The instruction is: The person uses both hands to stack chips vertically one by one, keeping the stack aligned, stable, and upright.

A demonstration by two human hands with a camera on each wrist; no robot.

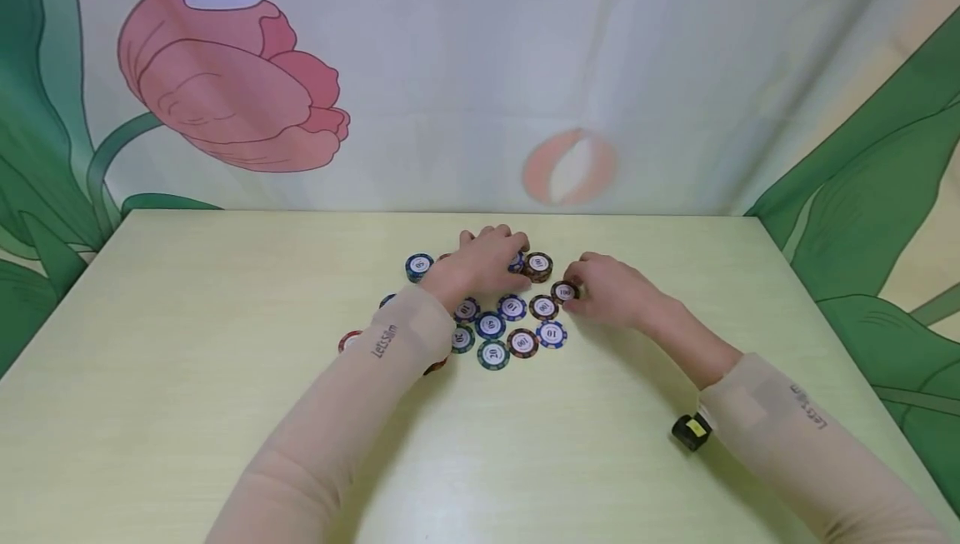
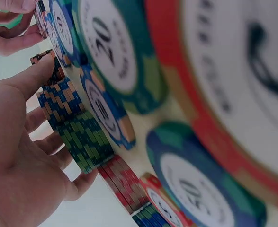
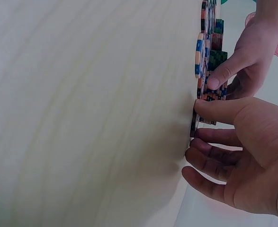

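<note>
Poker chips lie flat in a loose cluster on the table, among them a blue chip (image 1: 491,325) and a green chip (image 1: 492,354). Behind them runs a row of stacked chips. My left hand (image 1: 483,265) reaches over this row. In the left wrist view its thumb touches the black-and-orange stack (image 2: 58,74), while its fingers curl behind the blue stack (image 2: 60,101) and green stack (image 2: 85,142). My right hand (image 1: 611,290) pinches a black 100 chip (image 1: 565,291) between thumb and fingers at the cluster's right edge. The left forearm covers some chips in the head view.
A red stack (image 2: 123,182) stands farther along the row, and a blue stack (image 1: 419,267) ends it at the left. A small black device (image 1: 691,431) sits by the right sleeve. Behind the pale table (image 1: 187,361) hangs a printed curtain (image 1: 435,86).
</note>
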